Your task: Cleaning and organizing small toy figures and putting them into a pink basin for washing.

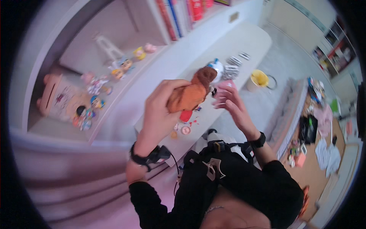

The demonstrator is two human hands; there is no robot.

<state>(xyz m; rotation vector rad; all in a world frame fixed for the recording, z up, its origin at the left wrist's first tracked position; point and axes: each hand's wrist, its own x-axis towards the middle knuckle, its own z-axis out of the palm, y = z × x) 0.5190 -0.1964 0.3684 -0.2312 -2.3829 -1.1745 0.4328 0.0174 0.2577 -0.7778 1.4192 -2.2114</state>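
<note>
My left hand (pixel 160 106) is closed around an orange and brown soft toy (pixel 188 96), whose dark brown end points up towards the wall side. To the right of the toy, my right hand (pixel 233 106) is raised with its fingers apart and holds nothing. A pink item (pixel 228 85) lies just behind its fingertips. Below the toy, a red thing (pixel 186 116), a small round pink container (pixel 186 130) and scattered red bits rest on the white desk (pixel 243 43). Past the toy stands a white and blue object (pixel 216 68), partly hidden, beside several silvery packs (pixel 231 71).
On the left, a shelf (pixel 125 83) holds small figurines and a pink box (pixel 57 97). Books (pixel 177 20) stand above the desk. A yellow-lined bin (pixel 257 81) is on the floor beyond the desk. To the right, a cluttered brown surface (pixel 303 177) carries clothes and a black tray.
</note>
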